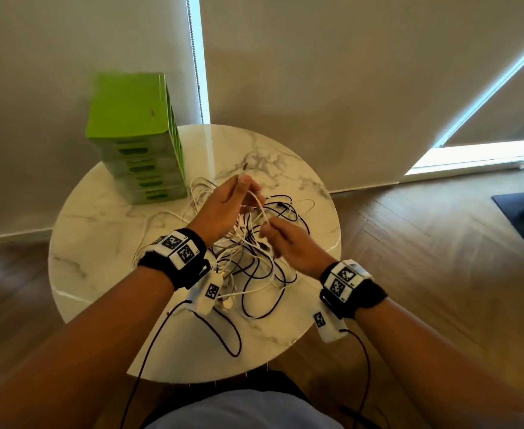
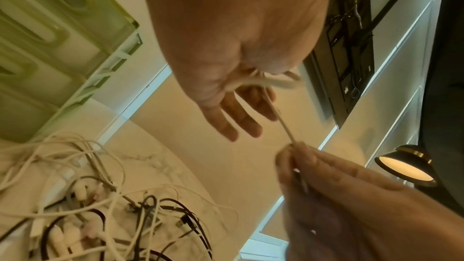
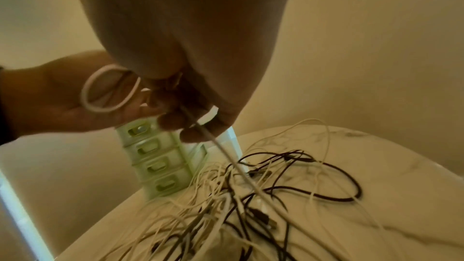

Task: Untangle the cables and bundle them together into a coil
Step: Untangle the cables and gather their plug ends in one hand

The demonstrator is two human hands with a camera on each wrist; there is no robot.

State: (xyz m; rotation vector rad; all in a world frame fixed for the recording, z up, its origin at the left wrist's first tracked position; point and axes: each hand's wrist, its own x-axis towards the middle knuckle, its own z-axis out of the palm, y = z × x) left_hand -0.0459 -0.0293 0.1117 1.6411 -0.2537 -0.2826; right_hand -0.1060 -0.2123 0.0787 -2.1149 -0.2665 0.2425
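A tangled pile of white and black cables (image 1: 254, 261) lies in the middle of the round marble table (image 1: 99, 243). My left hand (image 1: 245, 187) is raised over the pile and pinches a small loop of a white cable (image 3: 110, 90) under its thumb, with the other fingers stretched out (image 2: 233, 122). From there the white cable (image 1: 259, 201) runs taut and short to my right hand (image 1: 268, 227), which pinches it between the fingertips (image 3: 198, 126). Below the right hand the same cable drops into the pile (image 3: 251, 195).
A stack of green plastic drawers (image 1: 136, 134) stands at the table's back left edge, close to the cables. Black leads from the wrist cameras trail over the table's front edge (image 1: 217, 335). Wooden floor surrounds the table.
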